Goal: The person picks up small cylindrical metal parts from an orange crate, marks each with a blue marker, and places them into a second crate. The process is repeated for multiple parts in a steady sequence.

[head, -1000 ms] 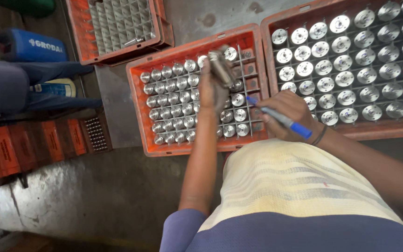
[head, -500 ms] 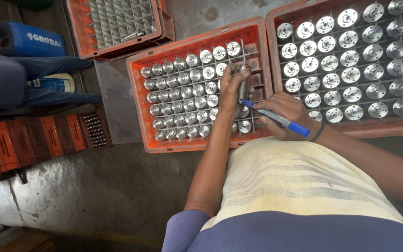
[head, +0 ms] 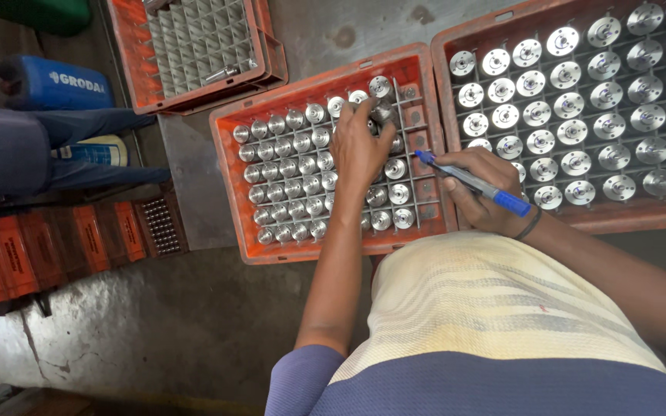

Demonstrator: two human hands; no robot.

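Steel part [head: 380, 112], far in the middle crate [head: 229, 189], pinched by left hand [head: 358, 146]: likely heavy, rigid, slick; grip its sides. Right hand [head: 481, 189] closed around a blue marker [head: 472, 182].

The round parts [head: 287, 181] in the middle crate [head: 229, 173] are bare metal, machined smooth and bright, with a dull silver shine; those in the crate [head: 445, 46] at the table's right edge look the same. Both crates are orange plastic, matt and scuffed, with grey grid dividers. The table [head: 186, 169] is grey sheet metal, stained and worn. The pen [head: 475, 183] in the right hand [head: 483, 192] is glossy blue plastic. The cloth [head: 487, 308] below is pale, ribbed and matt.
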